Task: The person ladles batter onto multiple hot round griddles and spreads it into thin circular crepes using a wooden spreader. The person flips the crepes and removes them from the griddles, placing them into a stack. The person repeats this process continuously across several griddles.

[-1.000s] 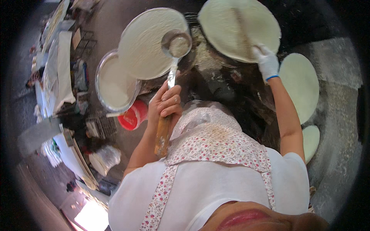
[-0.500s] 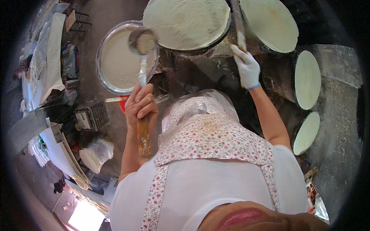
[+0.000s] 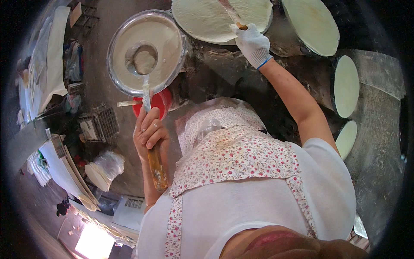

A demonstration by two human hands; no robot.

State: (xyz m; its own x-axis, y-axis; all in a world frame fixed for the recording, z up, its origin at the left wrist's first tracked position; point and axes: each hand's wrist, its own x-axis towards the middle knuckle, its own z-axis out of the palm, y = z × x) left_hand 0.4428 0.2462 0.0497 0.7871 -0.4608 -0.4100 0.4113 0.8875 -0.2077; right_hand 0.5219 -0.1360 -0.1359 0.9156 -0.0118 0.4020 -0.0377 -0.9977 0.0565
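Note:
My left hand is closed round the worn wooden handle of a metal ladle. The ladle's bowl is at the pale batter in a round metal basin, with some batter in it. My right hand, in a white knit glove, grips the wooden end of a long flat scraper. Its blade reaches over a large pale flatbread on a round griddle; the far tip is cut off by the upper edge. Whether the blade touches the flatbread, I cannot tell.
More round griddles with pale flatbreads curve round my right. A red bucket sits below the basin, with a flat stick by it. At left are a crate and a plastic-wrapped round stack.
My right hand has moved left and farther out, bringing the scraper over the large flatbread. My left hand has come slightly nearer and left, with the ladle's bowl now farther inside the basin.

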